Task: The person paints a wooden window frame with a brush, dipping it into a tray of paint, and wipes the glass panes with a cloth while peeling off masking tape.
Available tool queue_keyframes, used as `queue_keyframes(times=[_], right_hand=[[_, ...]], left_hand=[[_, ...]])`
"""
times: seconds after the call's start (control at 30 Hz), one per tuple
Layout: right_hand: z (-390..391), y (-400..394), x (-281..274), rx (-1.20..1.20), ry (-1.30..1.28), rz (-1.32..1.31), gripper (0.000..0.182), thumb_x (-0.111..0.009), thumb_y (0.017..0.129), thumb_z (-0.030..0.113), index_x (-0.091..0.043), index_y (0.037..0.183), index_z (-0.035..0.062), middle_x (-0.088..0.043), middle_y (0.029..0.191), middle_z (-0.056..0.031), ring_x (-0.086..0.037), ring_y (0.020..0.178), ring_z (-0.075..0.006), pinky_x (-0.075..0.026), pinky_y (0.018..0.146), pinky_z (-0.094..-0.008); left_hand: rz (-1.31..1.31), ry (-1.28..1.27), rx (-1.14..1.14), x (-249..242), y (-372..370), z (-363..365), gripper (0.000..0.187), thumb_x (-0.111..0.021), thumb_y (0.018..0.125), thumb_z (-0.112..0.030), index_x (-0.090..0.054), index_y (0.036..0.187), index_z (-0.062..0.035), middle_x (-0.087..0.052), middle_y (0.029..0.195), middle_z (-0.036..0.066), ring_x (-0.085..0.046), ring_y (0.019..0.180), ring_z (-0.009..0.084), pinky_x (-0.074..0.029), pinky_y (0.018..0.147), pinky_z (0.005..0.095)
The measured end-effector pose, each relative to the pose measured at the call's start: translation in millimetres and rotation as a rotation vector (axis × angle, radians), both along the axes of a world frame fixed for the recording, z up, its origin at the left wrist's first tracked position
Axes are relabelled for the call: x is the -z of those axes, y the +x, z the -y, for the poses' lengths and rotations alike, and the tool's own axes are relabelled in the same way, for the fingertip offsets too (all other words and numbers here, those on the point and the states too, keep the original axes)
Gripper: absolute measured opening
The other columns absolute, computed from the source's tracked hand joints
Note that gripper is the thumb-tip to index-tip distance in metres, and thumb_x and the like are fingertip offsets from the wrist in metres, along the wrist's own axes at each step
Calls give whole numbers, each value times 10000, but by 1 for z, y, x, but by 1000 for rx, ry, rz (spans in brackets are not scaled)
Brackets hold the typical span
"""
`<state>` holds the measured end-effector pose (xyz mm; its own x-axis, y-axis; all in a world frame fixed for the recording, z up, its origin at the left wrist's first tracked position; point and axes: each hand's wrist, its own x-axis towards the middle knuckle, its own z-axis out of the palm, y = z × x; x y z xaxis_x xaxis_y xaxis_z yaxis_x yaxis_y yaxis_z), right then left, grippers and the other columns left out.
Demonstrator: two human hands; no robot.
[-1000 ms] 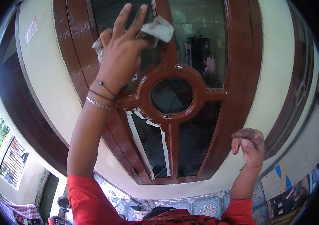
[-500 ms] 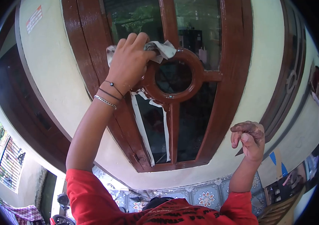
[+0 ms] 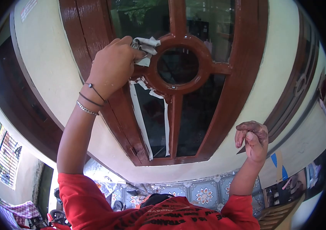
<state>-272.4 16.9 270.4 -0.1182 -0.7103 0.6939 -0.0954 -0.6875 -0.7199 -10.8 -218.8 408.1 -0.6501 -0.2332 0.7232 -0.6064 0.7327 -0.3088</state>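
"While the left hand (image 3: 114, 63) pinches crumpled paper (image 3: 146, 45) at the brown frame (image 3: 249, 42), just left of the round pane (image 3: 178, 65), what's the step?"

"Stripping paper from the pane edges, I'd guess — the next move calls for a gentle tug."

"The right hand (image 3: 254, 140)?"

"Well apart, fingers loosely curled, nothing visible in it."

"Counts?"

"Two hands, one crumpled piece, five panes (image 3: 201, 115) — two long white strips (image 3: 137, 111) edging one."
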Motion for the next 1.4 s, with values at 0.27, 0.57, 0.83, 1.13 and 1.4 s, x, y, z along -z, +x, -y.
queue_keyframes(times=[0.27,0.57,0.83,1.13,1.4], right_hand=[[16,-5,13,-51,6,58,236,-582,852,119,-627,1021,-39,-650,901,-186,-566,559,-156,-450,493,-266],[21,-2,19,-97,-1,81,259,-574,854,124,-620,1040,-50,-655,896,-173,-565,562,-146,-447,495,-262],[54,67,9,-214,192,-13,356,-649,843,132,-580,1134,-60,-568,743,-21,-523,643,-68,-421,586,-194],[101,142,41,-303,490,-62,328,-622,889,161,-574,1129,-57,-624,885,-7,-553,780,-57,-451,714,-214],[94,146,33,-353,264,134,352,-529,931,179,-507,1203,-43,-542,1170,-57,-524,1035,-88,-403,900,-232]], left_hand=[[15,147,-34,13,6,-9,218,-570,735,-25,-713,847,-146,-575,910,104,-579,905,289,-488,773,398],[11,117,-83,13,9,-19,222,-566,725,0,-694,887,-81,-586,928,128,-567,916,311,-482,782,401],[-593,657,324,66,62,-83,360,-529,798,65,-536,1156,32,-590,1037,65,-594,900,117,-523,715,288],[-742,987,387,150,55,-76,205,-636,781,-51,-602,957,49,-580,832,126,-593,747,165,-458,635,264],[-570,992,148,161,86,-71,259,-642,834,-159,-652,960,67,-656,915,105,-569,732,88,-469,671,249]])
